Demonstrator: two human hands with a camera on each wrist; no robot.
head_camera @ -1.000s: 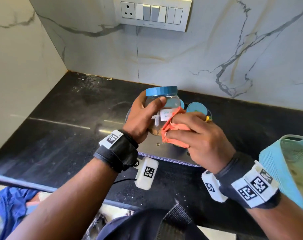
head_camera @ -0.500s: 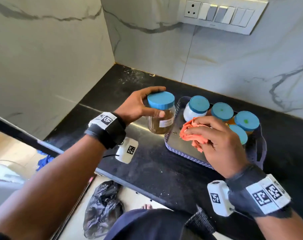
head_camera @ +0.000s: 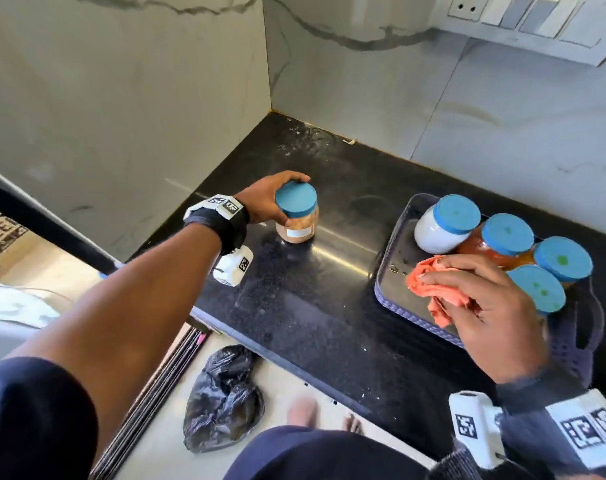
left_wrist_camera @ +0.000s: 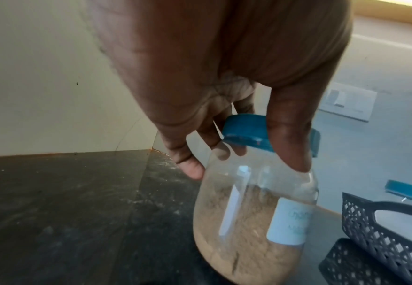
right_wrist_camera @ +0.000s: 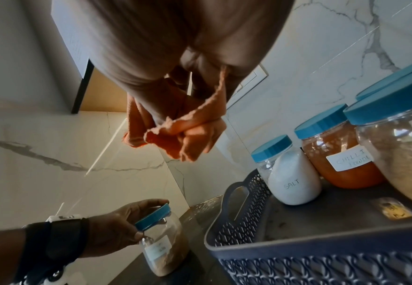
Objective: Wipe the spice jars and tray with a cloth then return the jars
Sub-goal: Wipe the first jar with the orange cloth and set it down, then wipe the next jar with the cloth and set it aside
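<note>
Blue-lidded jar [head_camera: 297,216], seemingly on counter

place: home kitchen | worktop: black stone counter [head_camera: 329,306] in a corner | walls: white marble-look tiles [head_camera: 467,116] | wall fitting: socket and switch plate [head_camera: 523,22] | stores: blue-lidded jars labelled salt [right_wrist_camera: 290,173] and chilli powder [right_wrist_camera: 341,154] in a plastic tray [right_wrist_camera: 321,250] | floor: black bag [head_camera: 221,396] below the counter

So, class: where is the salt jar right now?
In the head view, the salt jar stands in the tray's far-left corner, beside the chilli powder jar.
</note>
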